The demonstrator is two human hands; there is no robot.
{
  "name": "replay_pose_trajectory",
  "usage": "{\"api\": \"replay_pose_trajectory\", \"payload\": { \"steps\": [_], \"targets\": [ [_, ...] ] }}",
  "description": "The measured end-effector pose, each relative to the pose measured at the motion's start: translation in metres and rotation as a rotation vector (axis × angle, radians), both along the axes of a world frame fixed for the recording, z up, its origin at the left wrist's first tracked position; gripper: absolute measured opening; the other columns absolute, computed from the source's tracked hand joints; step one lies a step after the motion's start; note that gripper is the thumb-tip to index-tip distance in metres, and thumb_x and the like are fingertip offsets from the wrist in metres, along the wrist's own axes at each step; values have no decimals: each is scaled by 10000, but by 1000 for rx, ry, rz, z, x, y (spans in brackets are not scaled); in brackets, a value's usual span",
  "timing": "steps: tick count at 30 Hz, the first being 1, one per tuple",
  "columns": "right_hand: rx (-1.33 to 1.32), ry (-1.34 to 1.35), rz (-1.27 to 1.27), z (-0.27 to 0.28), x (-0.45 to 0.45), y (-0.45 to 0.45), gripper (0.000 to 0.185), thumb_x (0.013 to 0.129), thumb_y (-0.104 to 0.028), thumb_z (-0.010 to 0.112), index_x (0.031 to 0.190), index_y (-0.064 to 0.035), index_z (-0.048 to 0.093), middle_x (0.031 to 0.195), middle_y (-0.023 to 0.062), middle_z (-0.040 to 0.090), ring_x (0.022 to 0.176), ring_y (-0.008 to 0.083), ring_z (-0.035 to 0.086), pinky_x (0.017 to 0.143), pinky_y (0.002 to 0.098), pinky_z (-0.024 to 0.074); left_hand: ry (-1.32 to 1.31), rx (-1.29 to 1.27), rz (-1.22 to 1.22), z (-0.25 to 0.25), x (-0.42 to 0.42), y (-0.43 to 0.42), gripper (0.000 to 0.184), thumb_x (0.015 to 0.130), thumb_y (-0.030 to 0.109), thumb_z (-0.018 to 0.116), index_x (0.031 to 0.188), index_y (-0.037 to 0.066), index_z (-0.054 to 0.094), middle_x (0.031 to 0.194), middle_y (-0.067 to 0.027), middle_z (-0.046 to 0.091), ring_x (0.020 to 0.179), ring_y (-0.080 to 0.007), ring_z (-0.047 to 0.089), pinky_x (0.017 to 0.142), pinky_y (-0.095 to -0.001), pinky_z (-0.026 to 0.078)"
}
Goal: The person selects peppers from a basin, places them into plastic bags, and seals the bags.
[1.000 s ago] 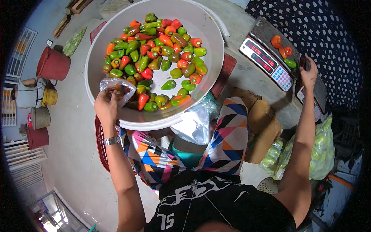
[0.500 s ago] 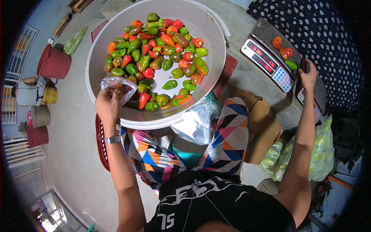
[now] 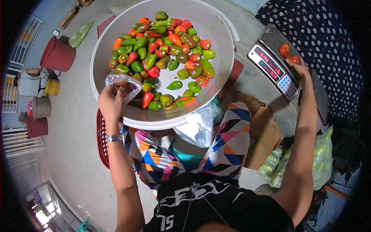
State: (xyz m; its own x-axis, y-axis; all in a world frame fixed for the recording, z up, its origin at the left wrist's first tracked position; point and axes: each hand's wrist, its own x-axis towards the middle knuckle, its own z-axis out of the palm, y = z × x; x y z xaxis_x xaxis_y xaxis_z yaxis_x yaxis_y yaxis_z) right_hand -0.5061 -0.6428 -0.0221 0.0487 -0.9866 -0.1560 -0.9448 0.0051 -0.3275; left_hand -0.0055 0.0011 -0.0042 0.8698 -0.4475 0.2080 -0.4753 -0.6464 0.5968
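Observation:
My left hand (image 3: 110, 102) pinches the rim of a clear plastic bag (image 3: 129, 86), held over the near left side of a large round white tub (image 3: 221, 34). Something reddish shows inside the bag, not clearly. Red, green and mottled peppers (image 3: 170, 50) lie spread across the tub's floor. Out to the right, my right hand (image 3: 301, 70) is on the plate of a digital scale (image 3: 272, 71). Its fingers curl over a red pepper (image 3: 295, 59) and a green one mostly hidden under the hand. An orange-red pepper (image 3: 284, 49) lies just beyond the fingertips.
A spotted black cloth (image 3: 328, 50) hangs behind the scale. Bags of green produce (image 3: 322, 158) and a cardboard box (image 3: 262, 139) stand below it. A silvery plastic bag (image 3: 197, 127) lies between my knees. Red buckets (image 3: 58, 56) and another person (image 3: 33, 83) are at the left.
My right hand has moved from the scale's near edge inward onto the peppers, covering the green one. The scale's top reading went from 0.180 to 0.170. My left hand still holds the bag.

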Motion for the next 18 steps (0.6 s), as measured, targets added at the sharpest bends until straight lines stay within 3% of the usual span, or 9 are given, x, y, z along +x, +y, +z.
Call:
{"api": "replay_pose_trajectory", "payload": {
  "steps": [1, 4, 7, 10, 16, 18],
  "targets": [
    [-4, -17, 61, -7, -1, -12, 1332, 547, -747, 847, 1622, -241, 247, 1613, 252, 308, 1515, 386, 260, 1238, 481, 238, -16, 1, -5, -1, 0, 0, 224, 879, 171, 723, 998, -19, 728, 879, -193, 733, 811, -329, 719, 762, -388, 536],
    [-52, -54, 78, -14, -1, -15, 1235, 592, -720, 837, 1599, -228, 320, 1559, 247, 409, 1463, 407, 361, 1200, 474, 311, -36, 0, -12, 2, -1, -2, 226, 882, 174, 724, 1000, -19, 726, 881, -192, 734, 814, -323, 722, 758, -384, 535],
    [-307, 148, 144, -11, 8, 10, 1065, 638, -671, 830, 1511, -190, 455, 1451, 231, 540, 1355, 409, 501, 1115, 470, 409, -11, 5, 1, 1, -2, -2, 232, 886, 180, 723, 1009, -17, 726, 887, -190, 735, 825, -315, 726, 760, -382, 535],
    [-371, 18, 198, -15, 9, 20, 894, 691, -605, 819, 1405, -150, 530, 1313, 224, 635, 1233, 401, 598, 1033, 463, 465, -24, 47, 12, 11, -7, -6, 233, 888, 183, 723, 1016, -11, 729, 893, -188, 736, 830, -315, 726, 760, -382, 536],
    [-487, -20, 115, -27, 2, 23, 776, 750, -532, 810, 1365, -136, 554, 1224, 193, 686, 1159, 383, 645, 1013, 426, 483, -90, 97, -2, 15, -10, -9, 228, 874, 192, 730, 1015, 12, 741, 912, -189, 732, 836, -350, 714, 750, -400, 539],
    [-570, -185, -25, -30, -3, 25, 695, 781, -463, 823, 1320, -95, 584, 1161, 168, 704, 1113, 341, 665, 979, 396, 502, -92, 133, 4, 19, -14, -9, 228, 870, 192, 730, 1016, 17, 743, 918, -190, 731, 846, -362, 710, 753, -410, 539]
  ]
}}
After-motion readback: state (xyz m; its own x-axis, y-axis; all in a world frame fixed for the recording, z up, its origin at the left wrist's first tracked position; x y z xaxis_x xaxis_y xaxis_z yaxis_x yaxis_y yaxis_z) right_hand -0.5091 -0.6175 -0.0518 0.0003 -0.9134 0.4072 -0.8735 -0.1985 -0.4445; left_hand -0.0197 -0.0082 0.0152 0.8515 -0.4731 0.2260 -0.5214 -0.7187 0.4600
